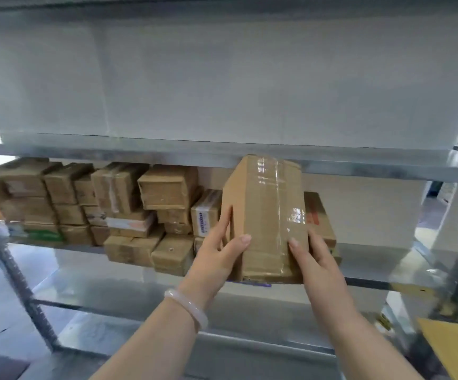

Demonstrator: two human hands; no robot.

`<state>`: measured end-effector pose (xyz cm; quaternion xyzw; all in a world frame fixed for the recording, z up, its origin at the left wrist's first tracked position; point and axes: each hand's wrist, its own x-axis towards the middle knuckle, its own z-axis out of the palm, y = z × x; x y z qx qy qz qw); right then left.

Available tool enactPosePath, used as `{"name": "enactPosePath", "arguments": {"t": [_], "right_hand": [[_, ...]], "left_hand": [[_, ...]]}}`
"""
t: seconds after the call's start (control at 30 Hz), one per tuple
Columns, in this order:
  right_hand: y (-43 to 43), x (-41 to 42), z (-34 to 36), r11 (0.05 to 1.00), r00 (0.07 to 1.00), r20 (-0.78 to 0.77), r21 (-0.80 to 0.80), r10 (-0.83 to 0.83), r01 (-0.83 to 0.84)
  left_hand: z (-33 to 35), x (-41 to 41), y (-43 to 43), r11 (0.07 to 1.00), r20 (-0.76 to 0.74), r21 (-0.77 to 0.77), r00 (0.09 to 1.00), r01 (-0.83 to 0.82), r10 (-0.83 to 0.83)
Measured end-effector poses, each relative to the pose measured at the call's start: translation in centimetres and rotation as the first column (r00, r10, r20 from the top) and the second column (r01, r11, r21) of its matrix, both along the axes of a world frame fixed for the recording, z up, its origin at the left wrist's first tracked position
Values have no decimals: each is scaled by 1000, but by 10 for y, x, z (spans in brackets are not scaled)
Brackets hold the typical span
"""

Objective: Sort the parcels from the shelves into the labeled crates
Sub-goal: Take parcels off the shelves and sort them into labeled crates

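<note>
Both hands on taped cardboard parcel (263,218) at shelf (373,281) front edge, right of stacked boxes (99,204). Left hand (219,250) grips left side, right hand (315,256) grips right side, thumbs on near face.

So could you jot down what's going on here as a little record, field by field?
place: metal shelf, middle level
held item: taped cardboard parcel, held on end at the shelf's front edge
left hand: grips the parcel's left side, thumb on its front
right hand: grips its right side, thumb on its front
wrist: pale bracelet on the left
other stock: stacked brown parcels further left on the same shelf
crates: not in view
</note>
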<state>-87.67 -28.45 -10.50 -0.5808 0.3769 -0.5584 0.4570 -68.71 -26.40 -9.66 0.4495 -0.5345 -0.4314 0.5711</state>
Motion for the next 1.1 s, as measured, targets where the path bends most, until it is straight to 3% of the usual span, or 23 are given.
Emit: {"name": "enactPosePath", "arguments": {"t": [0.1, 0.23, 0.33, 0.4, 0.47, 0.5, 0.6, 0.73, 0.8, 0.9, 0.97, 1.1], "right_hand": [[13, 59, -1, 993, 993, -55, -62, 101, -104], [31, 140, -7, 955, 958, -85, -88, 275, -283], [51, 199, -15, 889, 884, -192, -90, 427, -449], [63, 234, -17, 842, 833, -323, -160, 449, -516], [69, 269, -18, 785, 788, -418, -233, 452, -574], [69, 286, -18, 750, 755, -465, -248, 462, -613], [58, 337, -21, 662, 678, -553, -274, 485, -697], [15, 404, -22, 736, 752, -472, -271, 460, -620], [-10, 439, -22, 723, 694, -411, -111, 591, -682], [-37, 490, -27, 596, 571, -237, 42, 786, -802], [-48, 523, -28, 552, 536, -202, 25, 820, -834], [-57, 587, -32, 514, 508, -129, 20, 852, -857]], "left_hand": [[-4, 56, 32, 967, 76, -70, 966, -244, 249], [-11, 125, 78, 824, 232, -122, 791, -553, 565], [-17, 168, 110, 773, 255, -76, 737, -630, 626], [-22, 193, 126, 750, 253, -26, 722, -661, 644], [-25, 219, 138, 676, 330, 31, 646, -737, 689], [-27, 233, 142, 639, 316, 58, 621, -767, 717], [-34, 276, 149, 609, 52, 125, 618, -784, 785], [-37, 331, 145, 606, -158, 154, 586, -780, 795], [-36, 357, 138, 613, -218, 151, 579, -775, 786], [-32, 398, 123, 582, -284, 152, 529, -799, 800], [-30, 422, 115, 538, -277, 141, 489, -831, 827], [-33, 467, 102, 377, -94, 71, 370, -923, 924]]}}
